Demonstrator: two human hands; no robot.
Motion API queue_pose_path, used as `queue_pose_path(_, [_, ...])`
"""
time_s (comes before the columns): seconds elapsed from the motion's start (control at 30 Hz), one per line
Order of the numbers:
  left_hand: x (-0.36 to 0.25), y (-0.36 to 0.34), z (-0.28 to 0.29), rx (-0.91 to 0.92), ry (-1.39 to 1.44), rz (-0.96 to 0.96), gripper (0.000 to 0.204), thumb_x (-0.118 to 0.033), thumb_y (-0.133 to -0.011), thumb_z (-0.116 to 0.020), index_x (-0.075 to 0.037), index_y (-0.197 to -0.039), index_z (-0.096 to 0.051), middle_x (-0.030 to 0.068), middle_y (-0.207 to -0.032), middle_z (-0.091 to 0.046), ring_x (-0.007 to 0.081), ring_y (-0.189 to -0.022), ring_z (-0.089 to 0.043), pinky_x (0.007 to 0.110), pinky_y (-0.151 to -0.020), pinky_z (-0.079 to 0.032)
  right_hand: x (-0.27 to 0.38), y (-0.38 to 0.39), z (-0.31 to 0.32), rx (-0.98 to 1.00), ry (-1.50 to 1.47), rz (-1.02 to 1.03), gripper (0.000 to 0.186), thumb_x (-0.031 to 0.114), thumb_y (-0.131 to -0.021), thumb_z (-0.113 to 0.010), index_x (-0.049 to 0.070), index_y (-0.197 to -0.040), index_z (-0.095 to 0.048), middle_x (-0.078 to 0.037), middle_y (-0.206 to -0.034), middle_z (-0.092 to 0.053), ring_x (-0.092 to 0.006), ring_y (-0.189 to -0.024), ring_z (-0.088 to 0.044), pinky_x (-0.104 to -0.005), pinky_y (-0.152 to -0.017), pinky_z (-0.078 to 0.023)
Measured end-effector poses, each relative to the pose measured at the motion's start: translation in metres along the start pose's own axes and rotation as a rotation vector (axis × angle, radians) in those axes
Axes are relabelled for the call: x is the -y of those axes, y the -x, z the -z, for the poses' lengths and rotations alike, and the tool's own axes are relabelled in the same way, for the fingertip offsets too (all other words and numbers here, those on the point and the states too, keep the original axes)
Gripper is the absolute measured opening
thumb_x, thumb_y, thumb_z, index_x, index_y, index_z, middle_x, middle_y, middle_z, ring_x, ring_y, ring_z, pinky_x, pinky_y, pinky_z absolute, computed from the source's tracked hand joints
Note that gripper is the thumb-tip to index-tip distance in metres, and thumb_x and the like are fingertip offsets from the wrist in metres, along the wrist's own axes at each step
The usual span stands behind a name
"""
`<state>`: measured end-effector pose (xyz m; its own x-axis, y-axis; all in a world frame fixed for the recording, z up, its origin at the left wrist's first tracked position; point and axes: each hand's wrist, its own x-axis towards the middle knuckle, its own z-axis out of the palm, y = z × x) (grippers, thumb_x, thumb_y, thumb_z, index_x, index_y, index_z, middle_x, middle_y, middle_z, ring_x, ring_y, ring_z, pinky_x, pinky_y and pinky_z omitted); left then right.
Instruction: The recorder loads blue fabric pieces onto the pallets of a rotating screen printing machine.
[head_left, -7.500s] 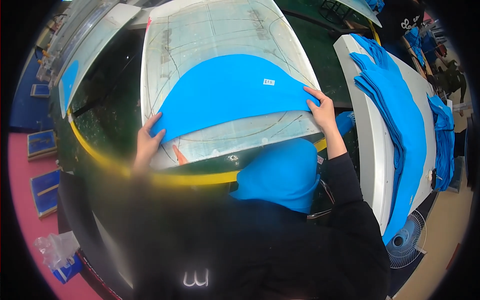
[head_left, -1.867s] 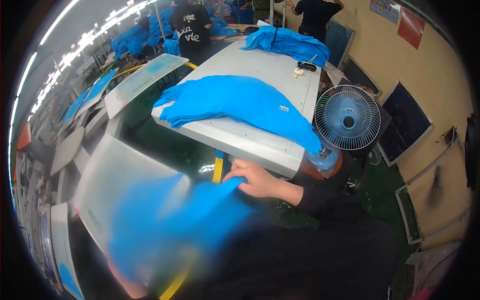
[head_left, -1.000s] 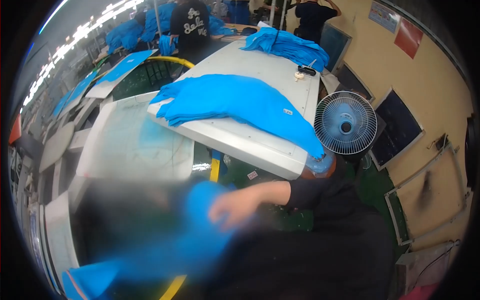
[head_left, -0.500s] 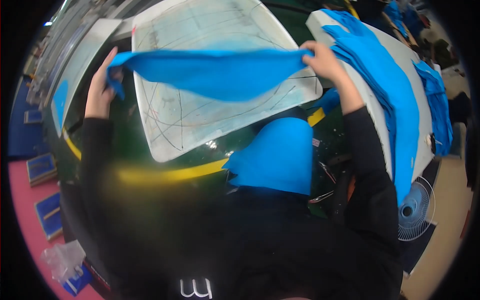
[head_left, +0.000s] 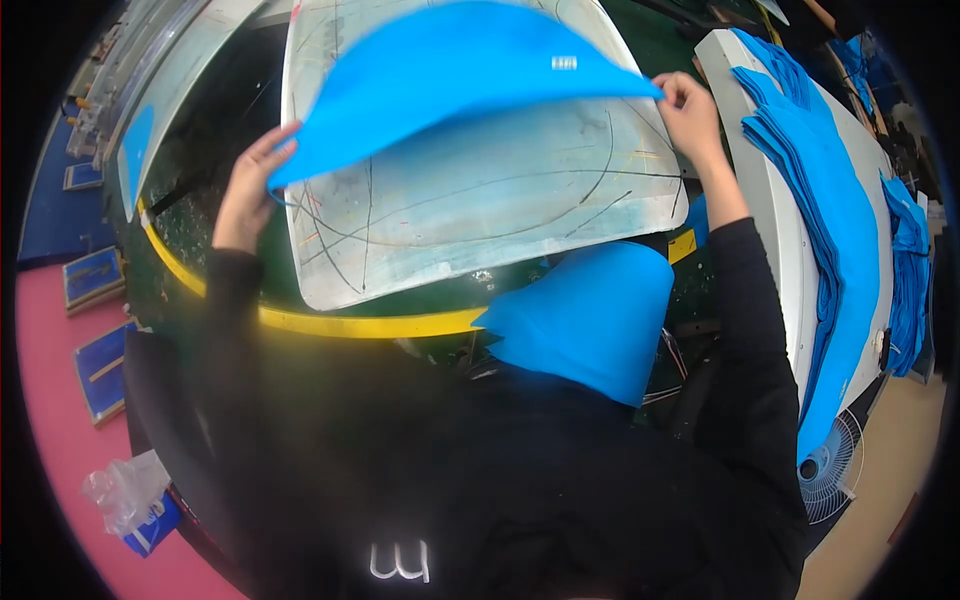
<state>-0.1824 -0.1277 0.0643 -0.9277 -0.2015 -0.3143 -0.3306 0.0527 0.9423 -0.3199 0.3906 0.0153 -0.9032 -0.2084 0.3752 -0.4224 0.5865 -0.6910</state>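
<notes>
Blue fabric panel, pinched by left grip and right grip, spans pale board above green floor

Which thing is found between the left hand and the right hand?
A curved blue fabric panel spans from the left hand to the right hand, over the line-marked board, in the head view.

Fan, one, wire-caged, over to the right. Yellow band, curved. Clear bag, crumpled, by a blue box, lower left. Framed blue panels, over pink floor.
</notes>
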Motion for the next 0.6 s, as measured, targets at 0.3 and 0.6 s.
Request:
queue_pose_path(0.3, [0.062, 0.016, -0.016, 0.037, -0.083, 0.049, 0.036, -0.009, -0.084, -0.065, -0.002, -0.118, -0.059, 0.0056, -0.098, -0.063, 0.0098, -0.083, -0.058, 0.02, -0.073, -0.046, -0.008, 0.023, 0.02, 0.372, 0.15, -0.275, 0.014, 0.017, -0.078, -0.058, 0.004, -0.08, -0.058, -0.008, -0.077, -0.058, -0.019, -0.075, -0.057, -0.0265, -0.073, -0.044])
queue_pose_path(0.6, [0.039, 0.02, -0.01, 0.025, -0.229, 0.025, 0.037, -0.005, -0.08, -0.067, -0.01, -0.116, -0.062, -0.0004, -0.091, -0.062, 0.0053, -0.07, -0.052, 0.02, -0.056, -0.036, 0.008, 0.01, -0.035, 0.269, 0.384, -0.447, 0.033, 0.031, -0.073, -0.071, 0.005, -0.092, -0.069, -0.017, -0.091, -0.067, -0.0322, -0.091, -0.064, -0.0389, -0.082, -0.048])
